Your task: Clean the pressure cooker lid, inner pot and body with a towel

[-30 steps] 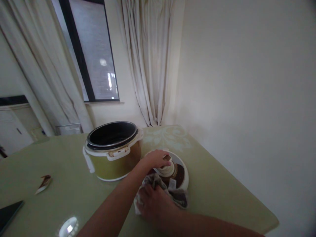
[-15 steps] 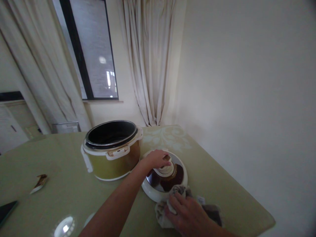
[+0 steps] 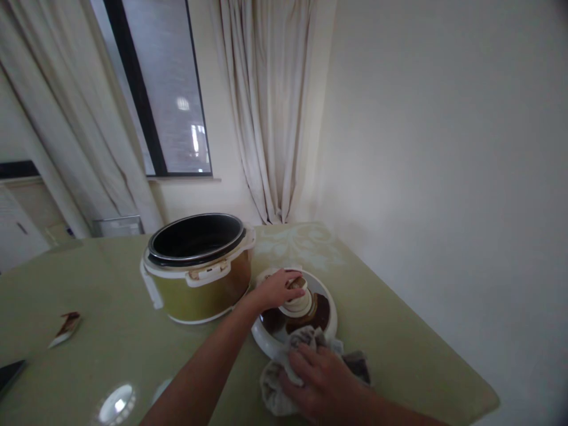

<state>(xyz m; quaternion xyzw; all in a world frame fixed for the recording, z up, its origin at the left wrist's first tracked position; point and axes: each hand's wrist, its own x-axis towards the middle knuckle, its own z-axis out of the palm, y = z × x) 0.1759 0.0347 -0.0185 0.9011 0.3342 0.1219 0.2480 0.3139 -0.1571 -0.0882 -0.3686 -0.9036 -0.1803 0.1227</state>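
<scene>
A round cooker lid (image 3: 326, 299), white-rimmed with a dark brown top and a cream knob, lies flat on the green table (image 3: 390, 331). My left hand (image 3: 275, 289) is closed round the knob, holding the lid steady. My right hand (image 3: 323, 384) presses a crumpled grey cloth (image 3: 275, 387) against the lid's near rim, fingers curled over the fabric. The olive-gold cooker pot (image 3: 199, 272) stands open just left of the lid, its dark inner bowl showing.
A small torn wrapper (image 3: 64, 329) lies on the table's left side, and a dark flat object (image 3: 9, 374) pokes in at the left edge. Cream curtains (image 3: 275, 106), a window and a bare wall stand behind the table. The table's right edge runs close to the wall.
My right hand with the cloth slid right off the lid's near side, then came back left onto the near rim. My left hand stayed on the knob.
</scene>
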